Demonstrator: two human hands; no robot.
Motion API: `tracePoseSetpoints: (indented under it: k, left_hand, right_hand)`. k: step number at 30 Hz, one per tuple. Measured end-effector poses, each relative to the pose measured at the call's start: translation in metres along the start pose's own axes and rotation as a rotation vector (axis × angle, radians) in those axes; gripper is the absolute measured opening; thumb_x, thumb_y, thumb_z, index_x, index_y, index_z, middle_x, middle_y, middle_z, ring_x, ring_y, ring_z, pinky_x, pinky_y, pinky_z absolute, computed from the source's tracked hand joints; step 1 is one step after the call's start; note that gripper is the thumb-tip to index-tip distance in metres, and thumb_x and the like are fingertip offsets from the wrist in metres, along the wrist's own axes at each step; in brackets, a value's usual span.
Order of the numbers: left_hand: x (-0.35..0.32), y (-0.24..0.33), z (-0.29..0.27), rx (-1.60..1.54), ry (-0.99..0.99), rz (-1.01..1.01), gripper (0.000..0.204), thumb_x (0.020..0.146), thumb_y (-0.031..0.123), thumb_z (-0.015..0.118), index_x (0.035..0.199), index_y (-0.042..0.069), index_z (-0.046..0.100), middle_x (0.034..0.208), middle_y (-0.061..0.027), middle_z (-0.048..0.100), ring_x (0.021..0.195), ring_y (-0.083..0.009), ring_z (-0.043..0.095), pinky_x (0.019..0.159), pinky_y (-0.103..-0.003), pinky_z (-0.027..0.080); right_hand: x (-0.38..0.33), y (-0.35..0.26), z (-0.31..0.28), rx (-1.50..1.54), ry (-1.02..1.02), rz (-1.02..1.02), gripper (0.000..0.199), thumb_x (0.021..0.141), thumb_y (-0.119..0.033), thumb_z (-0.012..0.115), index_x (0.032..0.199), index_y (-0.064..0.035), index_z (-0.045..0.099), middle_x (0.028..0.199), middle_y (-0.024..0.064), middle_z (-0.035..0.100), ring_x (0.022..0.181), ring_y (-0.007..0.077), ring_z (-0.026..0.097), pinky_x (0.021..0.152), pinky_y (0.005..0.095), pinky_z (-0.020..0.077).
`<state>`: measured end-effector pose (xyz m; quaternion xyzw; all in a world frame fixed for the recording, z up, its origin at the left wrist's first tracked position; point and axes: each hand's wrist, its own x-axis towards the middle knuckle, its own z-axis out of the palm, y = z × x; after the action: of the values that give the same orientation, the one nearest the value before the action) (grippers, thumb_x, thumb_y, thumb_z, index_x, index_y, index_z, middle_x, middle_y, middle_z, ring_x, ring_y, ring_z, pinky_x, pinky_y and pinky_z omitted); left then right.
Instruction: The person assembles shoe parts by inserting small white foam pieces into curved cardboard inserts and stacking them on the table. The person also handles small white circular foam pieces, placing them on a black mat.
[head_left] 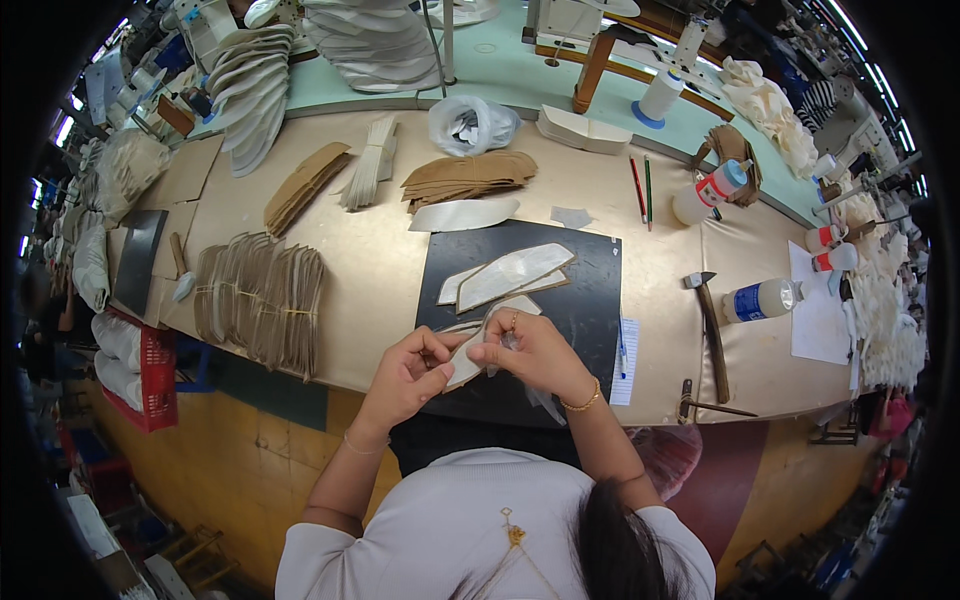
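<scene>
Over the front of a black mat [590,330], I hold a curved white piece with a brown edge [463,370] between both hands. My left hand [408,375] pinches its left end between thumb and fingers. On its other side my right hand [538,355] is closed, thumb and fingertips pressed against the piece. A thin translucent strip [545,402] hangs below the right hand; whether the fingers hold it I cannot tell. Just beyond my hands, white curved pieces with brown borders [515,275] lie overlapping on the mat.
A tied stack of brown pieces [260,305] stands left. Brown card pieces [470,178] and a plastic bag [470,125] lie beyond the mat. To the right are a hammer [712,335], a clear bottle [762,300], a glue bottle [710,192], two pencils [641,190] and a pen [622,350].
</scene>
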<state>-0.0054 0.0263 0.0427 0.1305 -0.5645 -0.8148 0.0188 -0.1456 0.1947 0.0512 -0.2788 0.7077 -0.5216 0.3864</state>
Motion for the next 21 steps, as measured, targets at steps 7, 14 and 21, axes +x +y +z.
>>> tracePoseSetpoints:
  k: [7, 14, 21]
  left_hand:
    - [-0.001, 0.011, -0.003, 0.029, 0.113, -0.163, 0.008, 0.089, 0.001, 0.062, 0.092, -0.004, 0.056, 0.084, -0.0131, 0.064, 0.073, -0.0229, 0.071, 0.065, -0.029, 0.061]
    - [-0.006, 0.010, -0.028, 0.049, 0.148, -0.280, 0.011, 0.091, 0.004, 0.062, 0.094, -0.006, 0.059, 0.081, -0.0124, 0.066, 0.073, -0.0238, 0.072, 0.062, -0.026, 0.059]
    - [-0.005, 0.002, -0.034, 0.033, 0.139, -0.298, 0.011, 0.091, 0.004, 0.063, 0.094, -0.006, 0.060, 0.081, -0.0114, 0.065, 0.072, -0.0238, 0.072, 0.060, -0.025, 0.059]
  right_hand:
    - [-0.017, 0.013, -0.032, 0.271, 0.023, -0.098, 0.026, 0.088, -0.012, 0.067, 0.070, -0.0061, 0.049, 0.087, 0.0078, 0.063, 0.076, 0.0133, 0.068, 0.047, 0.0202, 0.0460]
    - [-0.040, 0.012, -0.069, 0.603, 0.050, 0.020, 0.029, 0.082, -0.004, 0.066, 0.067, -0.0074, 0.042, 0.100, 0.0265, 0.067, 0.088, 0.0317, 0.071, 0.050, 0.0256, 0.0568]
    - [-0.052, 0.034, -0.088, 0.745, 0.287, -0.033, 0.022, 0.082, 0.001, 0.054, 0.069, -0.0084, 0.040, 0.083, 0.0221, 0.067, 0.070, 0.0256, 0.072, 0.047, 0.0255, 0.0549]
